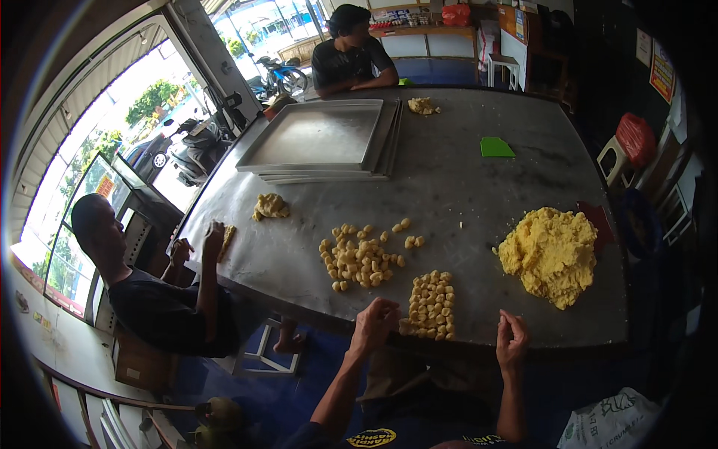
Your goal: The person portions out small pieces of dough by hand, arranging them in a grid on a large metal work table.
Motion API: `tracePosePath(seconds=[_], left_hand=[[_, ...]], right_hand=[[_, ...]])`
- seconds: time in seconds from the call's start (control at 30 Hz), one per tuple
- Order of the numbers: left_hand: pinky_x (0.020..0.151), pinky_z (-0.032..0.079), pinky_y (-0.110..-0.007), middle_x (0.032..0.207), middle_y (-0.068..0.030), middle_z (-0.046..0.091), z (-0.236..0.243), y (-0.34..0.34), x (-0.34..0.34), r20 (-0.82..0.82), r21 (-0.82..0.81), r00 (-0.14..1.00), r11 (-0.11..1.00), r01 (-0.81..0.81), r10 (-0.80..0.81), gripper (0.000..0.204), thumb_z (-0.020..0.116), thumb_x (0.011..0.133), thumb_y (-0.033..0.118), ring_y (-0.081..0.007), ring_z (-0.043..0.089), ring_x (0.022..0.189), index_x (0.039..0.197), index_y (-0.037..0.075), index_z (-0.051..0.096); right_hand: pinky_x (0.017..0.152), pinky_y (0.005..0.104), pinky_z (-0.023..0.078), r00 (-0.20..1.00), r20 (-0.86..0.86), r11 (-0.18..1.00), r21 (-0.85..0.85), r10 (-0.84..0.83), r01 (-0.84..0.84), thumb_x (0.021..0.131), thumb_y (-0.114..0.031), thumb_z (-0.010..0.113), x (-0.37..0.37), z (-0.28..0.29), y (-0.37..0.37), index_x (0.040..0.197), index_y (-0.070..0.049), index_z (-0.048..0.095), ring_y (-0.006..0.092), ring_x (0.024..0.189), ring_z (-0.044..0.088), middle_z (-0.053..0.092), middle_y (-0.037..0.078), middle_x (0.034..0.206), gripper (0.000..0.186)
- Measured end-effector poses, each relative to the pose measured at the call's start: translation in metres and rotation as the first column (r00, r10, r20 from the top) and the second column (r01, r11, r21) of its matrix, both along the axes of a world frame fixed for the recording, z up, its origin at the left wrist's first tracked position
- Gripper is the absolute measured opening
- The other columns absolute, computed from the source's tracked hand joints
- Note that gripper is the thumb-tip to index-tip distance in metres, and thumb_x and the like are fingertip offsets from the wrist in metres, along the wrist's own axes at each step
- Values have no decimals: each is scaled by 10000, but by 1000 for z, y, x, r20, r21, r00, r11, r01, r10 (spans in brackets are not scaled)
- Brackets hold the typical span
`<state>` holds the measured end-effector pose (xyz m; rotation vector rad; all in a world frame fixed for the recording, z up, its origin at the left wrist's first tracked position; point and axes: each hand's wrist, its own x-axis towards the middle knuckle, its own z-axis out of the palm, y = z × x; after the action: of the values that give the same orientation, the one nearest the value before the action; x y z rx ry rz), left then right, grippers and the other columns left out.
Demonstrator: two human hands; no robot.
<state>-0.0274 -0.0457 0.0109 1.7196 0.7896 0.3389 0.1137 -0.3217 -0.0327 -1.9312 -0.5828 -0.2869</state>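
Bare grey tabletop [464, 187] open across the middle, from the stacked metal trays [318, 138] down toward the near edge. Blocked just below the trays by a loose scatter of dough pieces [361, 257]; blocked nearer the edge by neat rows of shaped dough pieces [432, 304], left hand [374, 323] touching their corner. Narrow clear lane between rows and scatter. Wider clear strip right of the rows, right hand [511, 338] at its near end, closed off farther right by the big yellow dough mound [552, 254]. Small green scraper [496, 147] right of the trays, free space around it. Left of the scatter, a small dough lump [269, 206] and a seated person's hand [214, 238] at the table edge.
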Motion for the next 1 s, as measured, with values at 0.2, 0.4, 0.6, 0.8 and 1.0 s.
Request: tracePosePath(seconds=[0.2,0.4,0.6,0.8,1.0], left_hand=[[871,506,-431,926,-116,699,-2,-10,-17,-279,633,933,687,357,-228,173,705,879,227,-320,650,931,922,61,726],[792,542,-334,941,-102,710,-16,-4,-16,126,372,990,928,9,-60,106,704,919,148,-204,684,900,950,47,695],[799,566,-321,1012,-126,707,-33,26,5,458,-234,863,965,-115,214,273,641,984,132,-190,700,897,1206,-14,578],[805,534,-272,1003,-70,706,-44,32,17,416,-91,894,986,-143,168,277,646,976,95,-135,664,914,1227,-24,645],[793,515,-253,965,-50,708,-48,32,10,345,-94,927,988,-124,149,249,628,986,108,-102,642,887,1198,-14,672]], right_hand=[[596,327,466,999,-35,1000,6,5,-5,982,-67,587,-7,4,0,1047,19,700,183,676,583,609,95,815,156],[619,325,475,999,-46,1000,5,20,-19,977,-48,586,-5,0,-1,1073,15,691,196,723,604,613,101,841,155],[606,322,472,998,-66,1000,5,14,-13,970,-41,594,-5,4,1,1058,16,693,188,708,602,612,98,833,145],[554,294,428,998,-60,1000,-14,-10,9,974,-74,604,-3,0,-1,1036,16,701,138,635,542,590,67,781,147],[532,278,401,999,-49,1000,-26,-12,11,970,-84,609,-3,1,0,1040,4,706,111,581,491,583,53,770,149]])
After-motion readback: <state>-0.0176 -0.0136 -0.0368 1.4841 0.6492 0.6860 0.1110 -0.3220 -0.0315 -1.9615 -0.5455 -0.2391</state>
